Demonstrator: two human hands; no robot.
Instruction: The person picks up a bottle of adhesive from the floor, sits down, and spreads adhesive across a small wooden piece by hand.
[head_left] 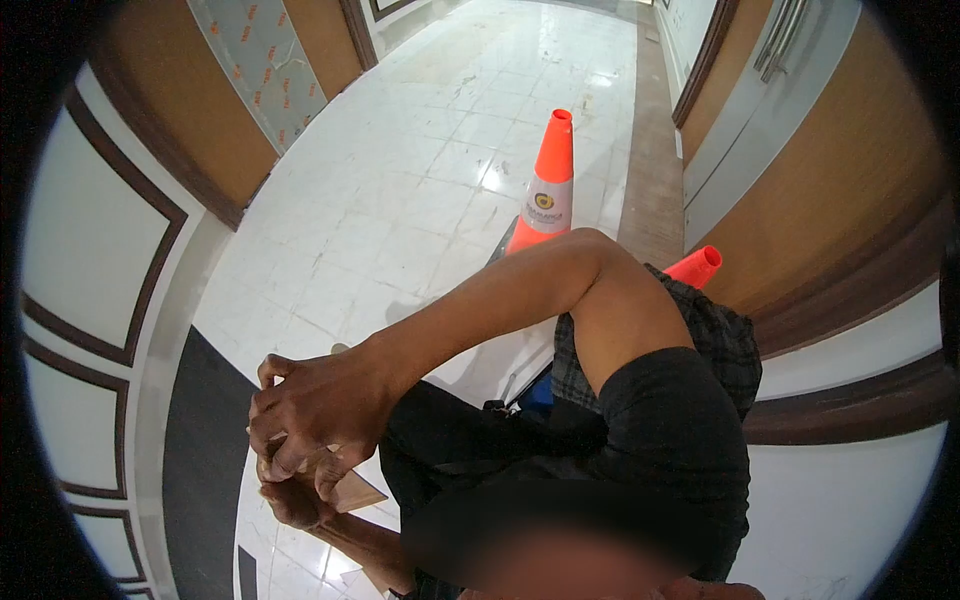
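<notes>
My right hand (325, 410) reaches across from the right with its fingers bent and closed over my left hand (292, 502). The two hands meet at the left of the view, fingertips against each other. My left hand is mostly covered, its fingers curled up under the right one. What lies between them, if anything, is hidden by the fingers. Just right of the fingers shows a flat brown piece with a pointed corner (358, 495); I cannot tell whether it is held or lies beyond the hands.
An orange traffic cone (557, 160) with a white printed band stands on the tiled floor (400, 200). A second orange cone (697, 267) rises behind a dark plaid cloth (725, 335). Panelled wall (100, 235) flanks the left; a wooden door (830, 200) is on the right.
</notes>
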